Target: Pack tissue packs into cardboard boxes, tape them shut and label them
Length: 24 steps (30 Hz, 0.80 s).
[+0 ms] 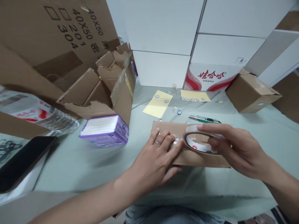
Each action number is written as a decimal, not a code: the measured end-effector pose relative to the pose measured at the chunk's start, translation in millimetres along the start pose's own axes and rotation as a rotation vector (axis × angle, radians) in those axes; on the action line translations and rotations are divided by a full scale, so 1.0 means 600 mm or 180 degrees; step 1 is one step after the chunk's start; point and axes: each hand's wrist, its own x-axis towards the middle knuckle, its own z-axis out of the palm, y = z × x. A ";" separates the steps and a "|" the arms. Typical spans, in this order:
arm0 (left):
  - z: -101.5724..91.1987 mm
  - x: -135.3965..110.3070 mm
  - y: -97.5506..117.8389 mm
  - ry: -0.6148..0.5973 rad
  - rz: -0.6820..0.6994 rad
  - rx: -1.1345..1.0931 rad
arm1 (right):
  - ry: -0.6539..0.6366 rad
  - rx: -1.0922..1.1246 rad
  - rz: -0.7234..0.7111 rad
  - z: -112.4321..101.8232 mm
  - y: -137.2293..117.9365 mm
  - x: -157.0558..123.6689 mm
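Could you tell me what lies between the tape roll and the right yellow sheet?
A green utility knife lies there, beyond the tape roll, in the head view.

A pale green table point(93, 161) stands before stacked white cartons point(163, 31), with brown cardboard boxes point(35, 31) at left.

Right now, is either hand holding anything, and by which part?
The right hand grips the roll of clear tape by its rim, fingers over the top. The left hand holds nothing; it lies flat on the cardboard box.

Left hand point(154, 158) pressing cardboard box point(187, 157), right hand point(235, 149) holding tape roll point(201, 141)
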 end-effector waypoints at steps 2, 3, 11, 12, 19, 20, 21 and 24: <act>0.001 -0.003 0.003 -0.0027 -0.0104 0.0018 | -0.0151 -0.0035 -0.0089 -0.005 -0.001 0.005; 0.000 -0.003 0.004 -0.0049 -0.0141 -0.0012 | -0.0213 -0.0030 -0.0073 -0.006 -0.002 0.008; -0.032 0.043 0.013 0.0858 -0.0283 -0.1040 | -0.0298 0.0382 0.0015 -0.017 -0.010 0.010; -0.030 0.048 0.014 0.0988 -0.0236 -0.1146 | -0.0173 0.0429 0.0094 -0.026 0.003 0.008; -0.006 0.060 0.017 0.1323 -0.0678 -0.2013 | 0.0248 -0.0932 0.1886 -0.048 0.263 -0.042; -0.007 0.062 0.017 0.1348 -0.0666 -0.2140 | 0.0157 -0.0984 0.1942 -0.033 0.299 -0.052; -0.009 0.065 0.018 0.1363 -0.0651 -0.2270 | 0.0086 -0.1026 0.1955 -0.016 0.329 -0.062; -0.019 0.079 0.019 0.1348 -0.0688 -0.2732 | -0.0097 -0.1076 0.1800 0.023 0.379 -0.084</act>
